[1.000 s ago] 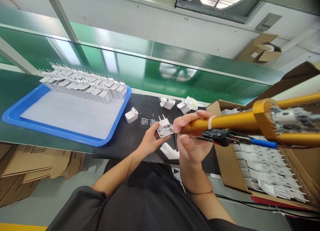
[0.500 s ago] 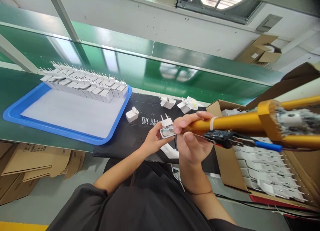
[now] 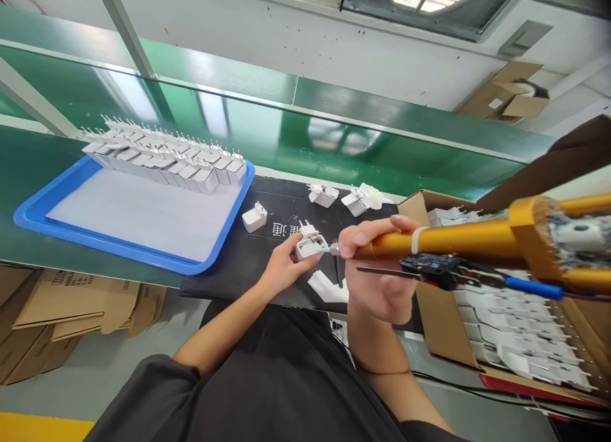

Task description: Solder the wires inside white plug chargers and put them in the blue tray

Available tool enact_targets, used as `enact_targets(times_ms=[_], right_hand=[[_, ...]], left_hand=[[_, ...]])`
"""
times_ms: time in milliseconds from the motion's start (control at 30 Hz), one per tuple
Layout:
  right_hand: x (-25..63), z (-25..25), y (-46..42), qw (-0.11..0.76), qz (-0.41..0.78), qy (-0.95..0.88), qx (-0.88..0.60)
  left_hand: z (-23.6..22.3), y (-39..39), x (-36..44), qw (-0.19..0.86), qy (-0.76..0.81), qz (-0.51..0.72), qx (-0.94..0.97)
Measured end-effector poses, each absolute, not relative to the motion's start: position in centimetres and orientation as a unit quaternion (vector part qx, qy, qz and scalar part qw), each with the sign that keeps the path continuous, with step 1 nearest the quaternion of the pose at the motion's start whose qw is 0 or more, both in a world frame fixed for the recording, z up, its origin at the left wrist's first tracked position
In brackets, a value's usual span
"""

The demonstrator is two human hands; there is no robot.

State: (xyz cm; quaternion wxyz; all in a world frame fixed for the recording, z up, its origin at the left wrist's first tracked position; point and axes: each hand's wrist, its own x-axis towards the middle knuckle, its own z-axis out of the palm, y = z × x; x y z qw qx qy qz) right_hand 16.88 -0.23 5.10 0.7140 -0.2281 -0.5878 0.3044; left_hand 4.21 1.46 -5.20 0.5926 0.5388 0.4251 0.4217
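My left hand [image 3: 289,263] is closed on a white plug charger [image 3: 311,246] with two pins. The charger's casing is open at the top and small parts show inside. My right hand [image 3: 379,267] wraps round the front of a gold-coloured metal tool [image 3: 443,234] with a small black switch [image 3: 424,263] fixed under it. The tool's narrow metal tip [image 3: 334,248] is at the right edge of the charger; whether they touch I cannot tell. Below the hands, a white angled piece [image 3: 327,288] rests on the black mat [image 3: 267,263].
A blue tray [image 3: 191,263] at left holds rows of white plug chargers [image 3: 162,158]. Loose chargers lie on the mat, one [image 3: 254,217] near the tray. At right, a cardboard box [image 3: 442,321] holds many white chargers [image 3: 525,340]. Flattened cartons [image 3: 71,302] are at lower left.
The charger in my left hand has shifted left, and the tool's tip now shows at its right edge. My right thumb has moved down, away from the tool's barrel.
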Motion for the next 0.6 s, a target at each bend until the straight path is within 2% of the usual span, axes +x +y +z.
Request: enact_targets(times_ms=[400,600], right_hand=[[21.4,3.0,1.5,0.741,0.203,-0.558,-0.314],[22.9,2.3,2.4,0.747,0.187,-0.551,-0.322]], left_hand=[[-5.6,2.0,-1.3,0.395,0.552,0.291,0.674],[-5.3,2.4,-0.4,0.399,0.564,0.26,0.675]])
